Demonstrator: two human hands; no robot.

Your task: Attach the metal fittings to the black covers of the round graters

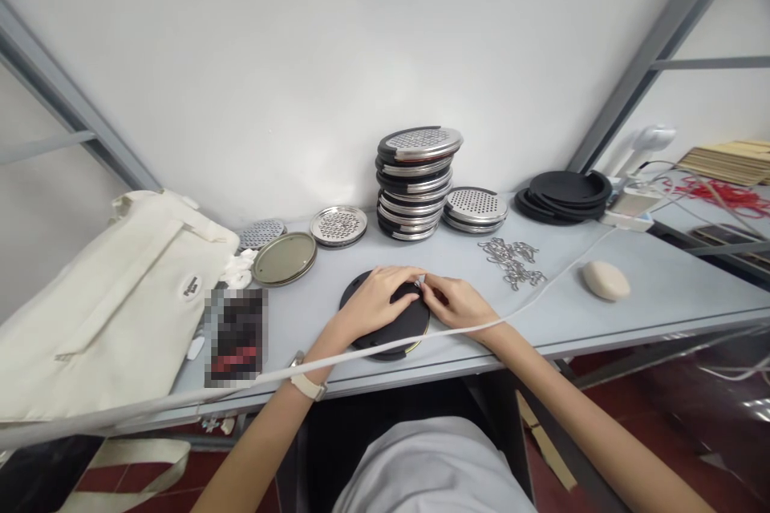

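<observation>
A black round disc (388, 329) with a thin yellowish edge at its lower right lies on the table in front of me. My left hand (380, 300) rests over its top, fingers bent toward the far right rim and holding it. Against that rim, the fingertips of my right hand (452, 300) are pinched together, touching the left fingertips. A tiny shiny bit shows between the hands, too small to name. Right of them lies a loose pile of small metal clips (512, 260).
Behind stands a tall stack of round perforated metal plates with black rims (415, 184), beside a shorter stack (475, 206). Black discs (562, 194) are piled right. Olive lids (285, 258) and a cream bag (120, 280) lie left. A white cable (361, 351) crosses before me.
</observation>
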